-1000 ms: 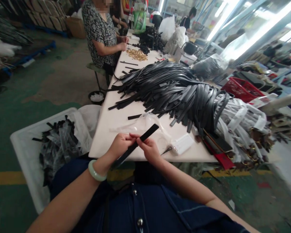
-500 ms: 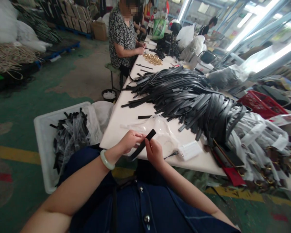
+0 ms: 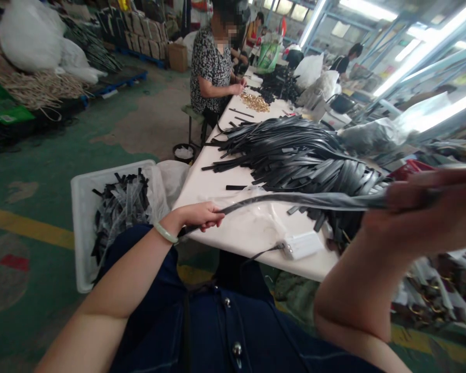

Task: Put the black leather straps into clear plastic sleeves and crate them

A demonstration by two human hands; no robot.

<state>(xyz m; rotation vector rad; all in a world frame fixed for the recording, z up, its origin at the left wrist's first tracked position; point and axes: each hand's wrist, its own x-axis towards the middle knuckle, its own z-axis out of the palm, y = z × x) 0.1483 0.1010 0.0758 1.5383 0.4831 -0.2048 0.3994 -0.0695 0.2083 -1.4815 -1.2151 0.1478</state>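
Observation:
A long black strap (image 3: pixel 291 199), partly sheathed in clear plastic, stretches between my two hands above the table's near part. My left hand (image 3: pixel 202 214) is closed round its left stretch, and a dark end pokes out near the wrist. At the right, raised and blurred, my right hand (image 3: pixel 431 207) grips the other stretch of strap. Behind it lies a big heap of black straps (image 3: pixel 295 150) on the white table (image 3: pixel 202 181). One single black strap piece lies left of the heap.
A white bin (image 3: pixel 83 233) of plastic-wrapped straps stands left of the table. A white box (image 3: pixel 303 245) with a black cable lies near the front edge. Across the table's far end, a person (image 3: pixel 213 72) sits by gold-coloured small parts (image 3: pixel 255 102).
My right hand has moved far right and up, drawing the strap out straight. My left hand has shifted slightly left and now wraps round the strap. The view has turned a little.

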